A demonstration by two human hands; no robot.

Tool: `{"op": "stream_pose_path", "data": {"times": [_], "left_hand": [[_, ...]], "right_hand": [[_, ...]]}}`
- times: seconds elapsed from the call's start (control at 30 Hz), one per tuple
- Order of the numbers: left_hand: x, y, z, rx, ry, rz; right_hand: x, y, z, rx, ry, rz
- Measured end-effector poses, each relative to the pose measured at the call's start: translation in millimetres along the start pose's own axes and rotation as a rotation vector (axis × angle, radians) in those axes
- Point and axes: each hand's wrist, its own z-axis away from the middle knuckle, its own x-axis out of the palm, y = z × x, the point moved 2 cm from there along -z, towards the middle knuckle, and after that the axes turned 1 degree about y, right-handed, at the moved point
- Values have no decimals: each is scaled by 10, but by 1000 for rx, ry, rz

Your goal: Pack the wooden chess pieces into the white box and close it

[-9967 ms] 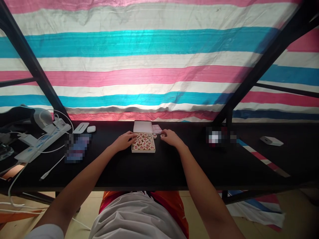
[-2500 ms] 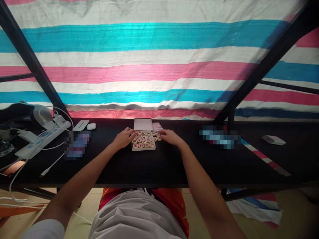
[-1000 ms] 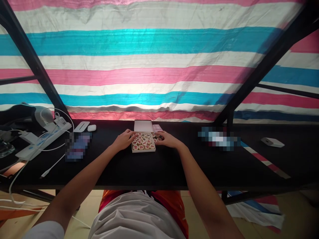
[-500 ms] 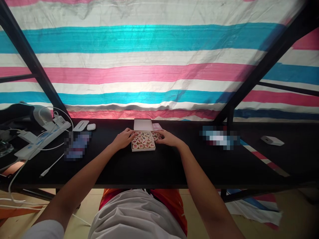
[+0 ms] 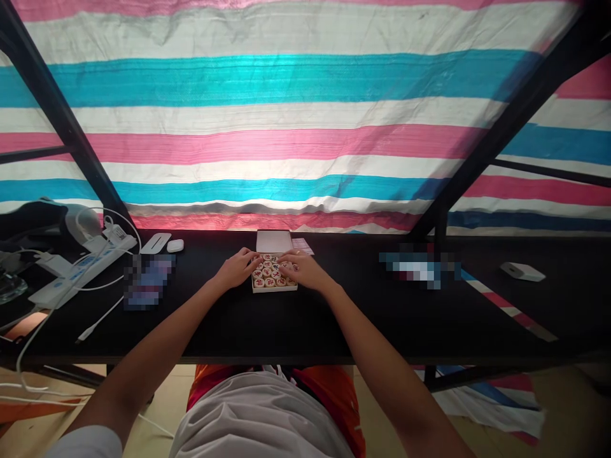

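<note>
A shallow white box (image 5: 275, 290) stands in front of me on the black table, filled with rows of round Chinese chess pieces (image 5: 269, 282) with red and dark characters. My left hand (image 5: 235, 267) rests at the box's left side, its fingers stretched out with the tips over the pieces there. From the right, my right hand (image 5: 305, 270) reaches over the box, thumb and fingers apart and touching pieces on that side. It hides part of the right rows. Behind the box lies a white lid (image 5: 273, 241), with a pinkish printed paper (image 5: 302, 246) beside it.
On the left lie a white power strip (image 5: 81, 270) with cables, a blurred phone-like item (image 5: 149, 283), a white cable (image 5: 100, 321) and a small white case (image 5: 175, 245). On the right are another blurred item (image 5: 415, 267) and a white box-shaped object (image 5: 523, 271). Black frame bars slope on both sides.
My right hand has moved left, from beside the box to over its right side. Pieces seen outside the box's right edge no longer show there. My left hand has barely moved.
</note>
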Motion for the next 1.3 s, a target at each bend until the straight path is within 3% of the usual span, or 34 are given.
{"op": "stream_pose_path", "data": {"times": [0.13,0.67,0.93,1.13,1.3], "left_hand": [[0,5,-5,-8,-1,1],[-2,7,-2,-3,-8,3],[-7,13,-1,-6,-12,2],[-10,14,0,-1,-9,0],[-5,14,-3,2,-10,4]], "right_hand": [[105,-62,-9,-45,-112,38],[156,20,-37,41,-77,62],[121,30,-38,88,8,34],[128,38,-26,52,-91,29],[125,22,-34,85,-79,39]]}}
